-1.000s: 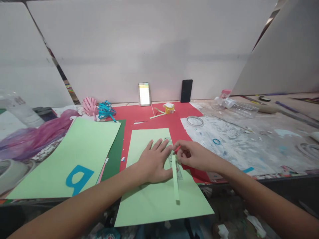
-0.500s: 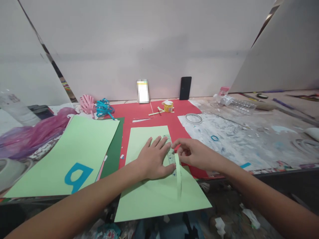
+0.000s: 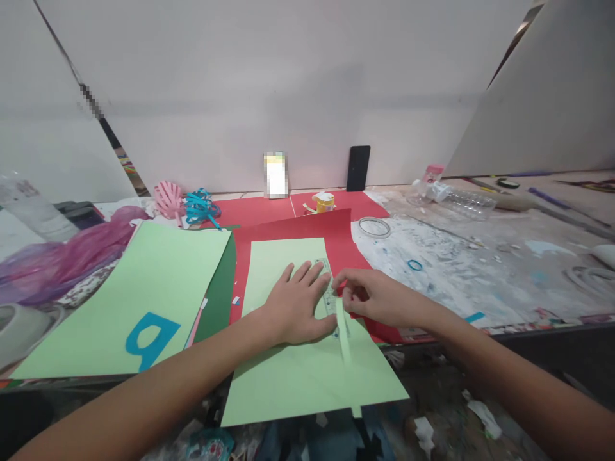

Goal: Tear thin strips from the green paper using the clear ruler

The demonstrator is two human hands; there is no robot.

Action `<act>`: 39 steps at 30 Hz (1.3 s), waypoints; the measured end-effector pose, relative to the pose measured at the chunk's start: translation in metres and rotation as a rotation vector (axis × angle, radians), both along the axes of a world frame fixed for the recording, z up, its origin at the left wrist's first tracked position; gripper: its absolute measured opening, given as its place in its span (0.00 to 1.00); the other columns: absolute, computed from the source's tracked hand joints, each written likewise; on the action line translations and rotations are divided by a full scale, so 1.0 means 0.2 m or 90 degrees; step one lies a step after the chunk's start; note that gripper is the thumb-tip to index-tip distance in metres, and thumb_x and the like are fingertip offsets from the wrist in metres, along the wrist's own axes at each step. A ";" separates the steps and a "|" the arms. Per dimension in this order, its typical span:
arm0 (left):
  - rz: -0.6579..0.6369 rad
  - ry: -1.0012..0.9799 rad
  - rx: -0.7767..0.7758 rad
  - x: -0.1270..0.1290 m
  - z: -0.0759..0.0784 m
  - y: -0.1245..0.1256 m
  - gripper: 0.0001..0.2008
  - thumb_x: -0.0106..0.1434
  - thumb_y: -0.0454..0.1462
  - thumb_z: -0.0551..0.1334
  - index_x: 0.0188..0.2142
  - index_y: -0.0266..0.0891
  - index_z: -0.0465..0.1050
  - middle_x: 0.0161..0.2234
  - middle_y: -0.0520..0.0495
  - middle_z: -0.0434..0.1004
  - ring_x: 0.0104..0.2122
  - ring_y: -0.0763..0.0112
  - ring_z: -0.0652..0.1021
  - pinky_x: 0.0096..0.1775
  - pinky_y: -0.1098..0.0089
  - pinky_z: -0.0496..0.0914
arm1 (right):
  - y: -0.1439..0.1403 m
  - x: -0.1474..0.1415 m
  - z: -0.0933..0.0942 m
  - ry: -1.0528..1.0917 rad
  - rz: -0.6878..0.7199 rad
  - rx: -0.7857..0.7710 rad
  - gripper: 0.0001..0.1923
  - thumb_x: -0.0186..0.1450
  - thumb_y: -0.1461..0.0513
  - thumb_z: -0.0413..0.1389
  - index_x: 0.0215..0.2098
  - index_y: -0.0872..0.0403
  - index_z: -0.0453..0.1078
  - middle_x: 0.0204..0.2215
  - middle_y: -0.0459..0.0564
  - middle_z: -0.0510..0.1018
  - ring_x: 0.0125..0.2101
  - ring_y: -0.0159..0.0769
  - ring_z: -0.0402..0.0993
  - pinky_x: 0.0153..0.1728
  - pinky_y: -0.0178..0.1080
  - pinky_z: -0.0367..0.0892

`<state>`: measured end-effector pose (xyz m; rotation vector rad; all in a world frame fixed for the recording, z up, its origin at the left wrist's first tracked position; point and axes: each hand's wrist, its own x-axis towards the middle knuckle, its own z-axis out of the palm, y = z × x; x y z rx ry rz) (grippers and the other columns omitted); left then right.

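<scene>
Your left hand (image 3: 294,306) lies flat and open, fingers spread, pressing a clear plastic ruler (image 3: 330,296) onto the pale green paper sheet (image 3: 307,371) in front of you. Your right hand (image 3: 372,299) is pinched shut on the upper end of a narrow pale green paper strip (image 3: 344,336) that runs along the ruler's right edge. Compared with a second ago, the strip now reaches farther toward you: its lower end hangs past the sheet's near edge, where before it ended on the sheet. That suggests more of it has come free of the sheet, though you cannot see whether its top is fully detached under your fingers. The red card sheet (image 3: 298,227) beneath has also shifted, its far edge now lifted or folded over, covering the loose strips that lay by the small yellow tape roll (image 3: 325,203). Your left hand and the ruler have barely moved. To the left on the worktop (image 3: 480,269) lies a second pale green sheet bearing a blue cut-out letter (image 3: 151,330), and a clear tape ring (image 3: 375,226) sits to the right.
</scene>
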<state>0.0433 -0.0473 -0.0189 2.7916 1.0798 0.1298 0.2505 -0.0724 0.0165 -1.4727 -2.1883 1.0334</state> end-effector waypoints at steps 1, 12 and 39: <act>-0.002 0.001 0.004 0.00 0.00 0.00 0.38 0.64 0.58 0.51 0.66 0.40 0.50 0.69 0.41 0.43 0.67 0.46 0.47 0.63 0.44 0.44 | 0.00 0.00 0.00 0.004 0.001 0.003 0.12 0.59 0.67 0.51 0.41 0.54 0.67 0.26 0.45 0.74 0.27 0.33 0.70 0.29 0.35 0.64; 0.005 0.017 -0.014 0.01 0.03 -0.01 0.40 0.64 0.61 0.46 0.66 0.37 0.52 0.69 0.39 0.43 0.67 0.47 0.48 0.63 0.44 0.44 | -0.01 -0.01 -0.02 0.002 0.008 0.004 0.11 0.59 0.67 0.51 0.41 0.54 0.67 0.25 0.44 0.72 0.26 0.32 0.67 0.28 0.34 0.63; 0.003 0.006 -0.022 0.00 0.01 0.00 0.40 0.64 0.61 0.47 0.67 0.41 0.49 0.70 0.42 0.40 0.67 0.46 0.46 0.63 0.43 0.43 | -0.03 -0.01 0.05 0.041 0.006 -0.049 0.13 0.56 0.69 0.53 0.39 0.54 0.67 0.24 0.42 0.71 0.25 0.31 0.66 0.27 0.32 0.59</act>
